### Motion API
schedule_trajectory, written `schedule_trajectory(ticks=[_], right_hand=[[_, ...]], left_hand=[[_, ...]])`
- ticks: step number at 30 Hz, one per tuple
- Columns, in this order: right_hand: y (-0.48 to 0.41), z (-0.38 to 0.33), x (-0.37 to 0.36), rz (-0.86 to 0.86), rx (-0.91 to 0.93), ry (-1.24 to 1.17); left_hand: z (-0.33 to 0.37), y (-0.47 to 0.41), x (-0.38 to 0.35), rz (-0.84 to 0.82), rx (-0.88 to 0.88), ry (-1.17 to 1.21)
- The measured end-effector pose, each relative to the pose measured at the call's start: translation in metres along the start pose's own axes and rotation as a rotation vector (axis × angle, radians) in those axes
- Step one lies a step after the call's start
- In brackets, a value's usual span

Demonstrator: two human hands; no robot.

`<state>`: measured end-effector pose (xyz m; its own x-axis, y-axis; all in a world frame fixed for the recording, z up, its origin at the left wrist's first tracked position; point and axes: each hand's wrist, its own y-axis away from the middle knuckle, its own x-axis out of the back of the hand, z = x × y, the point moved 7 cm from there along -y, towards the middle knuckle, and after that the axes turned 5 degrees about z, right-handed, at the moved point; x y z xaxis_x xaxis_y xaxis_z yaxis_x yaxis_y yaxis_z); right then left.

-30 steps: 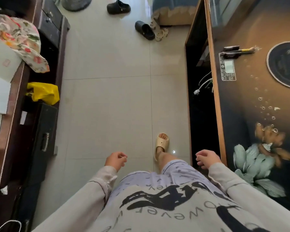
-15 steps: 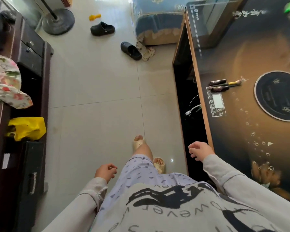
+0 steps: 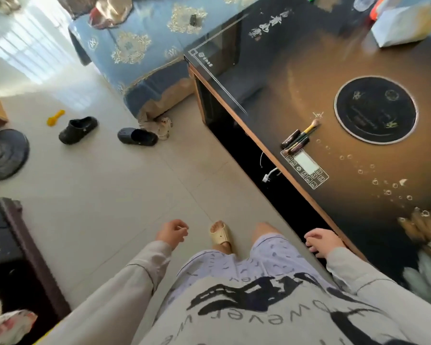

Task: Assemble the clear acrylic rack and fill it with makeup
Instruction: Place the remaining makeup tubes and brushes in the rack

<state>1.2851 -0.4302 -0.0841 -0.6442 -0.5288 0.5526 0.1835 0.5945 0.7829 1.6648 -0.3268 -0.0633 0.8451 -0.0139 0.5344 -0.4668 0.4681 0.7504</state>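
A small bunch of makeup brushes and tubes (image 3: 299, 136) lies on the dark glass-topped table (image 3: 309, 78), just left of a round black hob ring (image 3: 375, 109). No acrylic rack shows in view. My left hand (image 3: 172, 232) hangs over the tiled floor, fingers loosely curled, holding nothing. My right hand (image 3: 321, 241) hovers at the table's near edge, fingers curled and apart, empty. Both hands are well short of the makeup items.
A white box (image 3: 403, 27) stands at the table's far right. A blue patterned sofa (image 3: 139, 46) sits beyond the table. Two black clogs (image 3: 77, 129), a yellow toy (image 3: 56, 117) and a fan base (image 3: 4, 154) lie on the floor. A dark cabinet (image 3: 15, 245) runs along the left.
The view has swung up and to the right while I walk forward; the table and sofa now fill more of the frame. Both hands stay empty, swinging at my sides.
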Motion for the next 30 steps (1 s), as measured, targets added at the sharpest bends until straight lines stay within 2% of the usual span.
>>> schedule_trajectory(ticks=[7, 15, 22, 30], right_hand=[[0.008, 0.009, -0.024, 0.053, -0.184, -0.198], [-0.027, -0.030, -0.003, 0.071, -0.245, -0.383], [-0.055, -0.055, 0.032, 0.068, -0.224, -0.447], [-0.076, -0.073, 0.054, 0.097, -0.274, -0.545]], left_hand=[[0.084, -0.061, 0.040, -0.037, -0.113, -0.119], [0.122, -0.085, -0.008, -0.225, -0.134, -0.414], [0.184, -0.106, -0.041, -0.244, -0.162, -0.506], [0.271, -0.117, -0.092, -0.329, -0.317, -0.643]])
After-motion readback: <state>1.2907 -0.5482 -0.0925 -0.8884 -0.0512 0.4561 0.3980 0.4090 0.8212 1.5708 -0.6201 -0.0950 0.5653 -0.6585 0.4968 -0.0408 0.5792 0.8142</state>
